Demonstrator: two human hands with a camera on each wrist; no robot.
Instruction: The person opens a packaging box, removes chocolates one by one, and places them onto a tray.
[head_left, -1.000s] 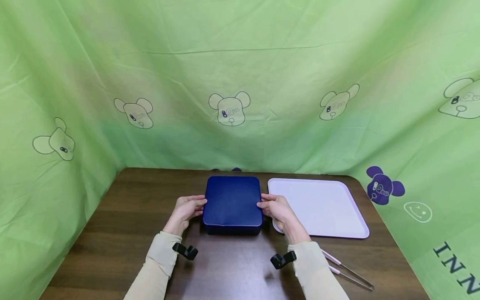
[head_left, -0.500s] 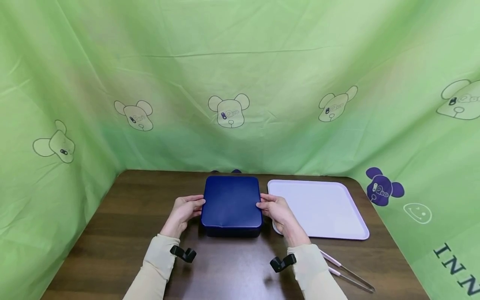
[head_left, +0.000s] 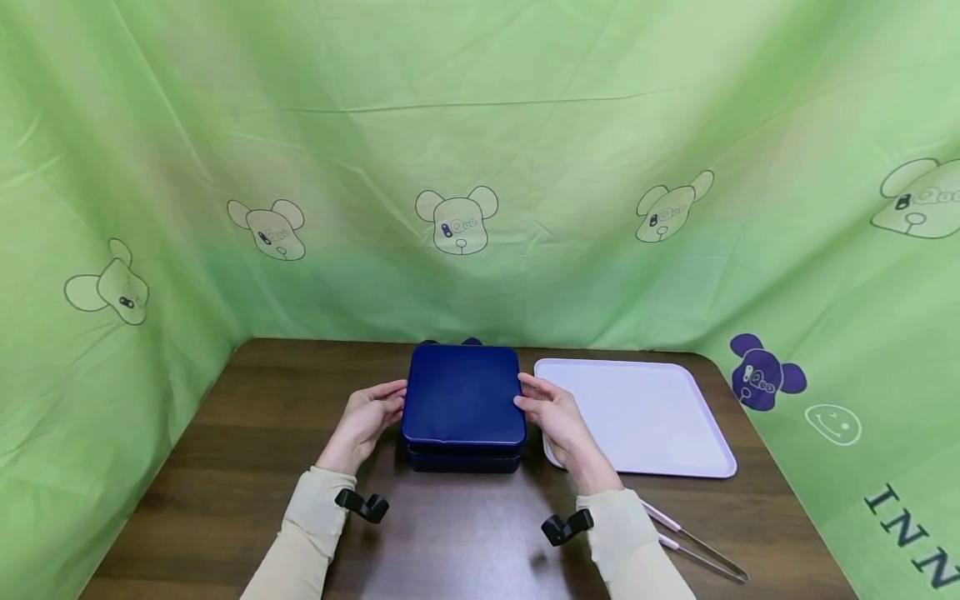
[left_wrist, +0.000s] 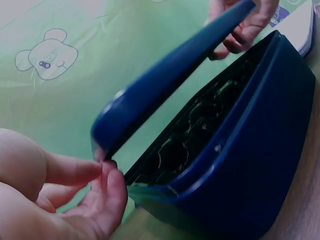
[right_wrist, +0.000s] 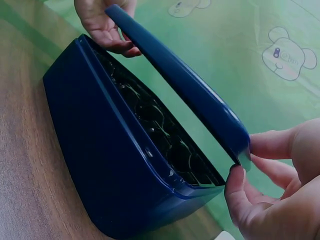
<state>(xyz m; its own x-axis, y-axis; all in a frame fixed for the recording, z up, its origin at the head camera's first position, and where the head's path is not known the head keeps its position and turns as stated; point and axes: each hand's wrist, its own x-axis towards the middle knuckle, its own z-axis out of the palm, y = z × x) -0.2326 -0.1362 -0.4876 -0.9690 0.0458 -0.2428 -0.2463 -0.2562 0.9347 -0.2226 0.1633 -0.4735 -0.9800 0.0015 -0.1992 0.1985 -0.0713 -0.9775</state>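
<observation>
Both side edges of the blue lid [head_left: 465, 396] are pinched — left hand [head_left: 363, 422] on one, right hand [head_left: 557, 419] on the other — so it lies between equally near hands, just above the blue box [right_wrist: 110, 145].

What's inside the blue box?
Under the raised lid, dark rounded shapes with shiny edges show inside the box. They are too dark to identify; the lid hides them from the head view.
</observation>
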